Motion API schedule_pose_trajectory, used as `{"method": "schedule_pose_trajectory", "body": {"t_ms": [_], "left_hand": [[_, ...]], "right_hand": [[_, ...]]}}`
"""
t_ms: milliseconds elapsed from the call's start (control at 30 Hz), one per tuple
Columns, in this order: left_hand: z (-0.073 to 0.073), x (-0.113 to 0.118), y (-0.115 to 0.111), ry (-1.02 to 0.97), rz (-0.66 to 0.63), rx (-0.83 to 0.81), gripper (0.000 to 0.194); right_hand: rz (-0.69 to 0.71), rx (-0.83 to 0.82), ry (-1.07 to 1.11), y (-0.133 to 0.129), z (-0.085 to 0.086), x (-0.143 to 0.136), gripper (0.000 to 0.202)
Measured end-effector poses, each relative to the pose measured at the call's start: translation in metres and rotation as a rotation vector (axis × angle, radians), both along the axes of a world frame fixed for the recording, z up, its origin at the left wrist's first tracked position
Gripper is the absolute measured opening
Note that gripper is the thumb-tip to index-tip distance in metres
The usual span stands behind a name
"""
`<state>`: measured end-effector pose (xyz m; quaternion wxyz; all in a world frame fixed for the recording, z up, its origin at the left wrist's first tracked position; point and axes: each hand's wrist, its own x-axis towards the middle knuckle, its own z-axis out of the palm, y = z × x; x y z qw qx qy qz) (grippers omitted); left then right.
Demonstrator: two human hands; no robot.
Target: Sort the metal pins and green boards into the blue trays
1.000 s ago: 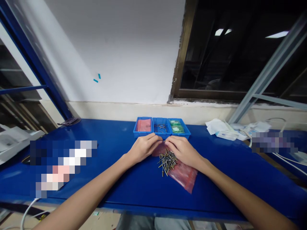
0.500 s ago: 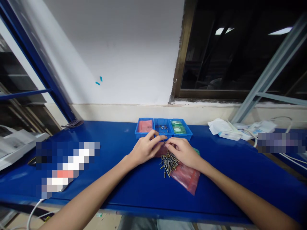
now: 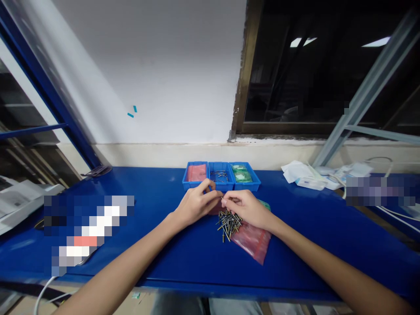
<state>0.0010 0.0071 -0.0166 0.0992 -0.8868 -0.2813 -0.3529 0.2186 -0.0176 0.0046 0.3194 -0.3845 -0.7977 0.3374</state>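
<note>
Between the fingertips of my right hand I'm pinching one slim metal piece, so small that little more than a pale glint of it shows. The thumb and forefinger of my left hand come right up to it, though I can't tell whether they grasp it too; another finger arches above. Just below my hands lies the loose pile of similar pieces: thin, straight and shiny, some dark grey, others brassy yellow, several thicker at one end, crossing at all angles. It sits partly on a glossy, see-through red bag, whose creased corner points towards me, and spills left onto the blue table. A bit of green plastic shows beyond my right wrist. Behind my hands, the middle blue bin holds more thin metal pieces, scattered and silvery-dark.
</note>
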Motion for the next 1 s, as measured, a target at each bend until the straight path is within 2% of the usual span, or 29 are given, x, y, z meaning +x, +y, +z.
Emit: {"method": "schedule_pose_trajectory", "body": {"t_ms": [167,333,533,633,733,900,1000], "left_hand": [[0.002,-0.002,0.004,-0.058,-0.061,-0.073,0.022],[0.002,0.002,0.005,-0.214,-0.083,-0.202,0.022],[0.007,0.012,-0.002,-0.431,-0.152,-0.510,0.021],[0.010,0.015,-0.005,-0.514,-0.163,-0.606,0.020],[0.012,0.016,-0.006,-0.513,-0.135,-0.580,0.020],[0.013,0.013,-0.002,-0.329,-0.076,-0.440,0.020],[0.012,0.012,0.000,-0.286,-0.074,-0.427,0.020]], "right_hand": [[-0.007,0.024,0.002,0.000,0.001,0.000,0.031],[-0.051,0.050,0.014,0.006,-0.003,0.002,0.024],[-0.082,0.074,0.032,0.006,-0.005,0.000,0.011],[-0.071,0.060,0.034,0.003,-0.004,-0.004,0.011],[-0.084,0.088,0.022,0.001,-0.004,-0.006,0.014],[-0.123,0.141,0.023,0.001,-0.005,-0.006,0.015],[-0.130,0.188,0.012,0.002,-0.005,-0.005,0.014]]}}
